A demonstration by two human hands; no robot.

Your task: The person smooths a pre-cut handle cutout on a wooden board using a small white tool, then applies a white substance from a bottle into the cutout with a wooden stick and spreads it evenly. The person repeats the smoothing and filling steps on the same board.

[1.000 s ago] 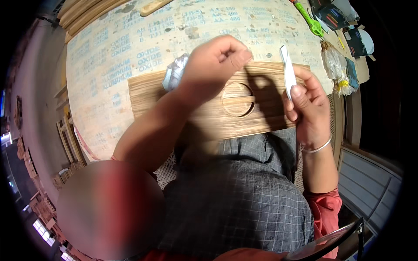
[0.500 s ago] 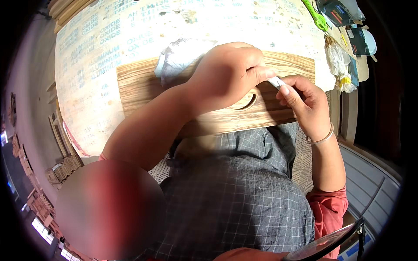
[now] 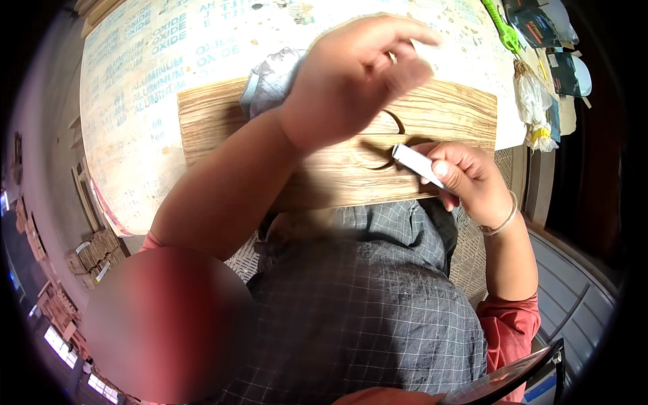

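Note:
My left hand [image 3: 361,81] is raised over the upper middle of a striped wooden board [image 3: 455,118], slightly blurred, its fingers apart with nothing visible in them. My right hand [image 3: 472,182] grips a small white folded strip [image 3: 415,160] between thumb and fingers, low over the board's right part. Beside that strip, a round cut recess [image 3: 371,155] with a bar across it shows in the board, partly in shadow. A crumpled pale cloth or paper [image 3: 266,77] lies at the board's back edge, partly behind my left wrist.
The board rests on a pale, stained, printed worktop [image 3: 121,135]. At its right back are a green tool [image 3: 503,27], dark packs with discs [image 3: 533,23] and plastic bags [image 3: 533,101]. Wooden strips [image 3: 101,13] lie at the back left; wooden pieces [image 3: 98,260] are stacked beside the table.
Since half a second ago my left hand has risen away from the white strip and opened. My right hand has come down nearer me, tilting the strip toward the left, beside the recess.

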